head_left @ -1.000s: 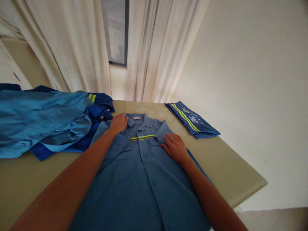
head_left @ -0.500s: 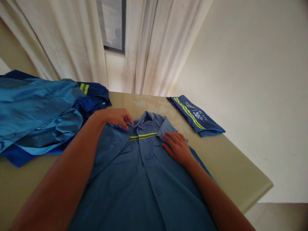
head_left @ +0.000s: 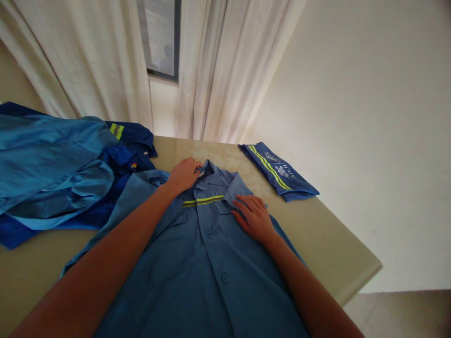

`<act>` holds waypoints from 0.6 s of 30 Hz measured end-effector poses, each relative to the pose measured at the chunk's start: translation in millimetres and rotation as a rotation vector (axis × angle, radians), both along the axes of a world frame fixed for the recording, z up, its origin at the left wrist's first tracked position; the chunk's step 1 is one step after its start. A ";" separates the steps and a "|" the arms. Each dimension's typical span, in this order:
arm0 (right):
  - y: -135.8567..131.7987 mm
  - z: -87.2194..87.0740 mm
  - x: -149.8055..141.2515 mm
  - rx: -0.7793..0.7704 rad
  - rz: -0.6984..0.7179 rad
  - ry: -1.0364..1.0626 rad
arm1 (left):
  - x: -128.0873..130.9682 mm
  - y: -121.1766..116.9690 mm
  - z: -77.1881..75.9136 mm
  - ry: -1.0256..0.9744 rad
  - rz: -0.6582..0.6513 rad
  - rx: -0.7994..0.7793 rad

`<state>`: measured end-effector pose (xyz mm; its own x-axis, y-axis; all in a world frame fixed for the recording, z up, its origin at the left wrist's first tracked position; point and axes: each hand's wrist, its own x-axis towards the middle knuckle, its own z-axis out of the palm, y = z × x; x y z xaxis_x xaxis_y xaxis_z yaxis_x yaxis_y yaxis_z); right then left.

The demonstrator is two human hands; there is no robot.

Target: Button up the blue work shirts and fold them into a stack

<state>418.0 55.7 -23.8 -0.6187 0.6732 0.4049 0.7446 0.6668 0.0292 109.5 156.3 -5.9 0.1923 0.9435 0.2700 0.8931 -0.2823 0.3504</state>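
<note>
Blue shirt (head_left: pixel 176 277): left hand (head_left: pixel 183 176) has shifted onto the collar (head_left: pixel 213 177), fingers (head_left: pixel 194 165) curled, grip unclear; right hand (head_left: pixel 258 220) lies open below it, apparently steadying cloth.

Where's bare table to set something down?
Tabletop right of the spread shirt, nearer than the folded garment; a narrower gap between those two; front left, between garment pile and left forearm. Crowded: where pile meets shirt.
</note>
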 end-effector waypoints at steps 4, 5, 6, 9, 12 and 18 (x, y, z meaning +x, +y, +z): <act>17.8 24.3 -21.6 -0.012 -0.019 0.094 | -2.7 0.4 11.5 -0.089 -0.137 0.036; 31.0 32.1 -29.8 -0.023 -0.011 0.106 | -2.7 0.1 14.4 -0.097 -0.169 0.032; 47.3 39.1 -38.5 -0.034 0.009 0.100 | -2.9 -0.3 17.1 -0.101 -0.197 0.028; 104.0 49.5 -62.8 -0.080 0.068 0.016 | -5.6 -3.4 24.9 -0.099 -0.278 0.006; 145.9 43.0 -77.3 -0.209 0.142 -0.087 | -16.0 -8.0 30.8 -0.019 -0.288 -0.113; 156.0 27.9 -73.7 -0.126 0.131 -0.020 | -52.2 -13.5 42.1 0.229 -0.130 -0.334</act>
<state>344.4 211.6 4.1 -0.7118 0.6308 0.3089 0.6510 0.7576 -0.0470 57.3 142.8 36.2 0.3349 0.9358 -0.1099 0.9228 -0.3022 0.2388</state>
